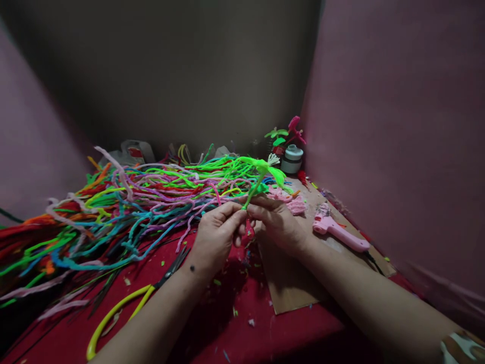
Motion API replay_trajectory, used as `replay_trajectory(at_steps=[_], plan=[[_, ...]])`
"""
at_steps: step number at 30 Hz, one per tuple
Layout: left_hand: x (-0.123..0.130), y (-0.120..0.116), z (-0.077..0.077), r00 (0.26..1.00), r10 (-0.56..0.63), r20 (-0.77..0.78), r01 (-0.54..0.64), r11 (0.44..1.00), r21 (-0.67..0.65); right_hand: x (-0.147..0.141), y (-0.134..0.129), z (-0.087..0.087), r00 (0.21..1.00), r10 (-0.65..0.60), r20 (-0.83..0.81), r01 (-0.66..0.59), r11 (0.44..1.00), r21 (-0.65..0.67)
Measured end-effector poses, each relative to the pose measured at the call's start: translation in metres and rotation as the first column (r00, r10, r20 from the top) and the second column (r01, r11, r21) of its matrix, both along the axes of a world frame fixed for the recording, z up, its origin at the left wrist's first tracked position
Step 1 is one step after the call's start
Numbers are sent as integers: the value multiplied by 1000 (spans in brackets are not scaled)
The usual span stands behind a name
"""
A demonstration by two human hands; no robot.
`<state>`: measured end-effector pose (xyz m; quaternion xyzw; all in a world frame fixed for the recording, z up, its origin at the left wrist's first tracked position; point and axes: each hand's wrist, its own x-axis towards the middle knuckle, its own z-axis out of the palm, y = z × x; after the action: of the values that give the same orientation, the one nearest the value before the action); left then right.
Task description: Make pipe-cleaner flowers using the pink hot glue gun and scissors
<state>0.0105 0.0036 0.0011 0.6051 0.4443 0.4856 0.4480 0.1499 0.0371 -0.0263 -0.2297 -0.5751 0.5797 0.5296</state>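
Left hand (215,232) and right hand (282,225) meet, pinching green stem (255,191) low — it slants up rightward, bloom (261,165) uppermost.

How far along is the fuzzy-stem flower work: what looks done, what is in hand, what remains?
Apparently done: the magenta fuzzy flower standing behind the round white-lidded jar. In hand: the left hand and right hand pinch the bright green fuzzy flower with white stamens by its stem; whether it is finished, I cannot tell. Seemingly left: the heap of loose multicoloured fuzzy stems.
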Motion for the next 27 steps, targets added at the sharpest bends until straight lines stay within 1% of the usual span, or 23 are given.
replay_trajectory(at_steps=[2,4,6,8,10,13,17,20,22,24,27], plan=[[1,0,1,992,-44,121,54,995,-78,1,-1,3,1000,17,8,-17,1000,-13],[2,1,1,963,-91,253,128,983,-134,1,-2,6,1000,25,2,-25,999,-29],[1,3,0,909,-141,393,225,958,-178,1,-3,6,1000,30,-10,-30,999,-40],[0,4,-2,837,-191,513,340,916,-215,1,-1,4,999,29,-24,-30,999,-19],[-3,6,-3,775,-223,591,436,866,-245,1,0,0,999,43,-24,-43,999,8],[-5,8,-6,726,-243,644,508,820,-264,1,3,-4,998,69,4,-69,997,37],[-7,9,-7,718,-285,635,536,808,-244,1,2,-5,1000,8,9,-9,997,81],[-7,11,-7,742,-291,604,519,820,-242,0,1,-5,1000,4,-10,-4,999,44],[-8,13,-8,783,-278,557,481,838,-258,-1,2,-6,1000,0,-20,0,1000,18],[-8,16,-9,847,-271,458,422,866,-267,-1,1,-7,1000,-2,-20,2,1000,-9],[-9,19,-10,922,-274,273,333,921,-202,-3,-1,-5,1000,21,-11,-22,998,-61]])
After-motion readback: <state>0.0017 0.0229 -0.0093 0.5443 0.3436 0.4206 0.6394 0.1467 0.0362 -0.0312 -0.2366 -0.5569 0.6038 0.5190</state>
